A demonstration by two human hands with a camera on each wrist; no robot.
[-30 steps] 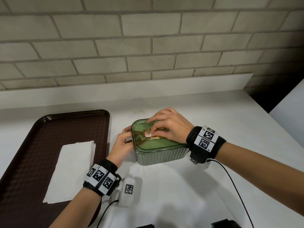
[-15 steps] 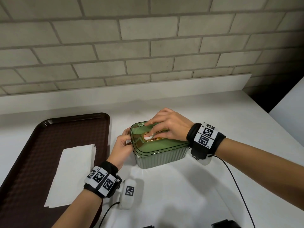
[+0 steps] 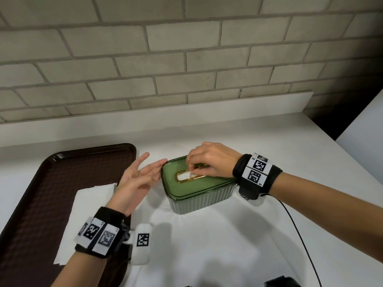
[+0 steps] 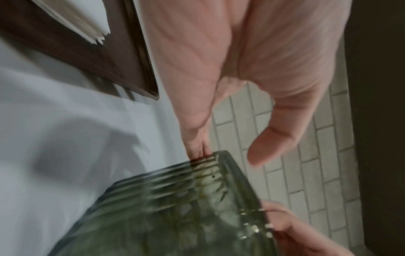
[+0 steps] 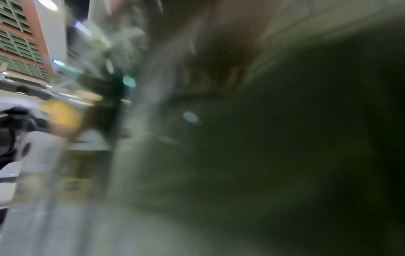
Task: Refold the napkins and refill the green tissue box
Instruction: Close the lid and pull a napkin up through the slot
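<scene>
The green tissue box [image 3: 199, 198] stands on the white counter with its lid on; its ribbed side [image 4: 157, 206] fills the bottom of the left wrist view. A white napkin [image 3: 185, 175] shows in the gold-rimmed slot on top. My right hand [image 3: 191, 165] hovers over the slot and pinches the napkin's edge with fingertips and thumb. My left hand [image 3: 145, 172] is open with straight fingers, palm up, just left of the box, fingertips near its top left corner. A stack of white napkins [image 3: 87, 212] lies on the brown tray. The right wrist view is blurred.
The brown tray [image 3: 47, 195] sits at the left, its edge [image 4: 142, 57] close to my left palm. A white backsplash ledge [image 3: 186, 119] and brick wall run behind. A cable [image 3: 298, 235] trails from my right wrist across the counter. The counter's right edge [image 3: 323, 131] drops off.
My left hand has let go of the box's left end and opened, lifting up and away to the left. My right hand stays over the slot, now pinching the napkin.
</scene>
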